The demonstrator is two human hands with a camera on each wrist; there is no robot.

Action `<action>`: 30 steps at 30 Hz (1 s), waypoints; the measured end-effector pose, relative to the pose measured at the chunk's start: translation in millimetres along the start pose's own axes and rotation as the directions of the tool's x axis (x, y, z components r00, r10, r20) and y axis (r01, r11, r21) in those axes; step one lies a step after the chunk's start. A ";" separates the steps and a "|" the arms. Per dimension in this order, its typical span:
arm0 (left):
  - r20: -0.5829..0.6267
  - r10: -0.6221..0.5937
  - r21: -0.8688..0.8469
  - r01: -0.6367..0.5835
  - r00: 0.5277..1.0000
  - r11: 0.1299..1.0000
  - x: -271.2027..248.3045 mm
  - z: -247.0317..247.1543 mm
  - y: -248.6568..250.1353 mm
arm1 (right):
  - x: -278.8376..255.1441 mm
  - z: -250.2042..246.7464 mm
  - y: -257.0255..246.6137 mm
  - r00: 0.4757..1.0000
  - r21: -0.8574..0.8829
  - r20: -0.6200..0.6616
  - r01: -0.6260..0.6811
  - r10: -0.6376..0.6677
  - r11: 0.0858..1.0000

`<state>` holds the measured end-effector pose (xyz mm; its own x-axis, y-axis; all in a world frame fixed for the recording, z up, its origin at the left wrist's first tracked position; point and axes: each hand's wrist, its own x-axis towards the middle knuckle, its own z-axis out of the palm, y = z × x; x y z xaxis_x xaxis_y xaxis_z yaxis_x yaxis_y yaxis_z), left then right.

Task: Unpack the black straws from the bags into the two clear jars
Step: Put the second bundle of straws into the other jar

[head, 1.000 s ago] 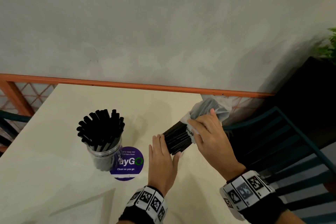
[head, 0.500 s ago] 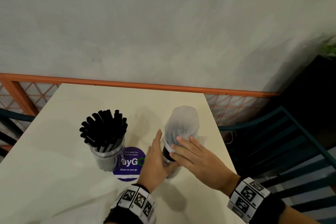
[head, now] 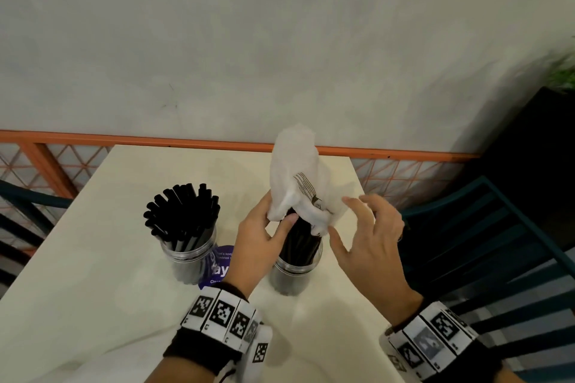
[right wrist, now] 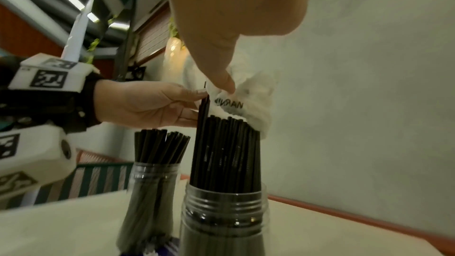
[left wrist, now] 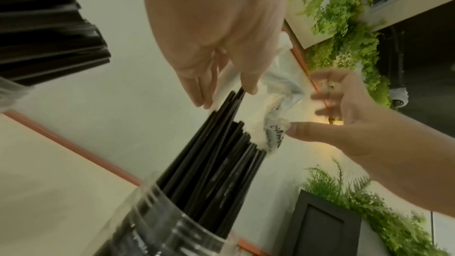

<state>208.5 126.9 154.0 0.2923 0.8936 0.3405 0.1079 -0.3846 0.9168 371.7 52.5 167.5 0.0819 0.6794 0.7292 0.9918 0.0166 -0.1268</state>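
Note:
Two clear jars stand on the cream table (head: 93, 274). The left jar (head: 189, 261) (right wrist: 150, 192) is packed with black straws (head: 183, 211). In the right jar (head: 292, 277) (right wrist: 224, 211) (left wrist: 160, 221) stands a bundle of black straws (head: 300, 242) (right wrist: 229, 153) (left wrist: 221, 153). A white plastic bag (head: 298, 177) (right wrist: 248, 100) (left wrist: 278, 104) still caps their tops. My left hand (head: 278, 216) (left wrist: 221, 46) pinches the bag's lower edge at the left. My right hand (head: 357, 227) (left wrist: 344, 124) hovers to the right with fingers spread, its thumb touching the bag.
A round purple sticker (head: 221, 267) lies on the table between the jars. An orange rail (head: 155, 143) runs along the table's far edge, under a grey wall. Teal slatted chairs stand at the right (head: 497, 242) and left (head: 18, 202).
The bagged bundle went from lying across both hands to standing in the right jar. The bag has slid up off the straws. My right hand let go and spread its fingers.

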 end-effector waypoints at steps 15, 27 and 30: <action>0.084 0.163 0.123 -0.172 0.983 0.977 -11.5 -29.3 68.5 | 27.7 -48.5 -5.1 0.989 0.477 0.021 -0.138 0.145 0.868; -0.261 0.118 0.545 0.045 0.958 0.837 -117.7 -111.4 51.0 | -20.2 -51.6 -36.0 0.918 0.587 0.353 -0.369 0.182 0.721; -0.415 -0.019 0.521 0.254 0.910 0.815 -145.5 -116.1 40.0 | -41.7 -42.1 -57.7 0.846 0.577 0.430 -0.526 0.316 0.625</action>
<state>60.0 8.4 165.3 -0.1302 0.9162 0.3790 0.6571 -0.2065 0.7249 315.2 -7.7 172.7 0.3405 0.8952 0.2877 0.5197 0.0758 -0.8510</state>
